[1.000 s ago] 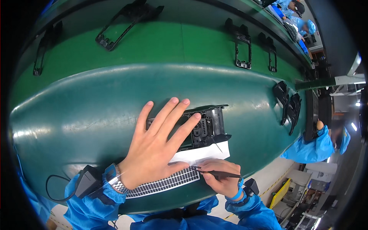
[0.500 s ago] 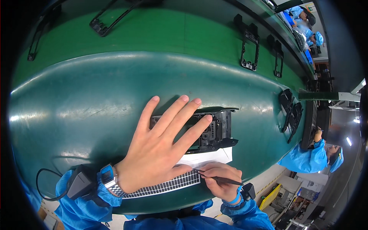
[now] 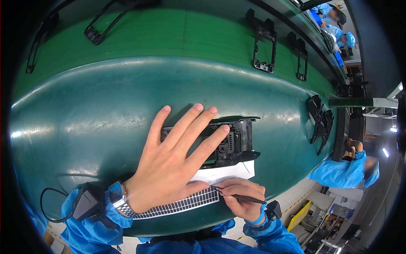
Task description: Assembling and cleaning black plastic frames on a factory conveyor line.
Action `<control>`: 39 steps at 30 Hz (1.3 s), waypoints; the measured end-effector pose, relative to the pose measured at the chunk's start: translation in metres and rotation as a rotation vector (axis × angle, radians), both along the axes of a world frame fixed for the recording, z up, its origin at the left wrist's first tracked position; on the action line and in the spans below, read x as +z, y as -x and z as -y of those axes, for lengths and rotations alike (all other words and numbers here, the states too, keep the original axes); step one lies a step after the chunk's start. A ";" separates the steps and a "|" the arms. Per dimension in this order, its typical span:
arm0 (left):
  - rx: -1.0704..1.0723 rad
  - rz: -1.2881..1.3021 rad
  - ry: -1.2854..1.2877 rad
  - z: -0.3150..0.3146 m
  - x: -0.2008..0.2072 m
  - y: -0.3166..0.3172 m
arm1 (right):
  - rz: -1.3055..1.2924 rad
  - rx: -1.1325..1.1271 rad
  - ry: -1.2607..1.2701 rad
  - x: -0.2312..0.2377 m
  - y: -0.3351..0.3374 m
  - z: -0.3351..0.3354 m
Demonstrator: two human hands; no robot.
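Observation:
My left hand [image 3: 169, 165] lies spread over a black plastic housing [image 3: 237, 146] on the green mat, covering much of its left side. Its thumb rests on a white sheet [image 3: 186, 205] printed with rows of small black rectangles, perhaps stickers. Black tweezers [image 3: 249, 198] are pinched in my right hand [image 3: 242, 195], with their tips at the sheet's upper right end, close to my left thumb. Whether the tips grip a piece is too small to tell. Plain white paper [image 3: 232, 171] shows between the housing and the printed rows.
Beyond the mat, a green conveyor belt [image 3: 169, 38] carries several black plastic frames, one of them a rectangular frame [image 3: 265, 46]. Black molded parts [image 3: 319, 125] lie at the mat's right edge. A co-worker in blue [image 3: 340, 169] sits at the right. A black cable [image 3: 48, 189] loops by my left sleeve.
The frames on the belt have shifted left. My left hand and the housing under it have moved slightly left. My right hand keeps the tweezers near the same spot on the sheet.

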State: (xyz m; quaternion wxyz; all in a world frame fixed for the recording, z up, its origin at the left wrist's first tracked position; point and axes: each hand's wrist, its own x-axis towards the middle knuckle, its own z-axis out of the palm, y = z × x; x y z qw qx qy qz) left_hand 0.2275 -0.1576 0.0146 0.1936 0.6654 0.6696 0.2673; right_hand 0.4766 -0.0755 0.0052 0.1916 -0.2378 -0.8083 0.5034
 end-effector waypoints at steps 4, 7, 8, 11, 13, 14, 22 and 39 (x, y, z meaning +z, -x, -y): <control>-0.005 0.009 -0.012 -0.001 -0.004 0.000 | 0.009 0.002 -0.009 0.000 0.000 0.000; 0.007 -0.005 -0.004 0.002 0.000 0.001 | -0.004 0.029 0.008 0.001 0.002 0.000; 0.005 -0.004 -0.006 0.002 0.000 0.001 | -0.003 0.027 0.006 0.000 0.001 0.000; 0.003 -0.008 -0.013 0.000 0.002 0.001 | -0.031 0.020 0.002 -0.001 -0.003 0.000; 0.007 -0.009 -0.013 -0.001 0.005 0.001 | -0.063 -0.085 0.209 0.003 -0.010 0.001; 0.001 -0.018 -0.020 -0.002 0.004 0.001 | -0.072 -0.090 0.202 0.004 -0.008 0.001; 0.075 0.076 -0.074 -0.003 -0.003 0.000 | -0.337 -0.112 0.046 0.042 0.054 -0.058; 0.052 0.113 -0.123 -0.005 -0.002 0.005 | -0.166 -0.078 -0.059 0.020 0.088 -0.081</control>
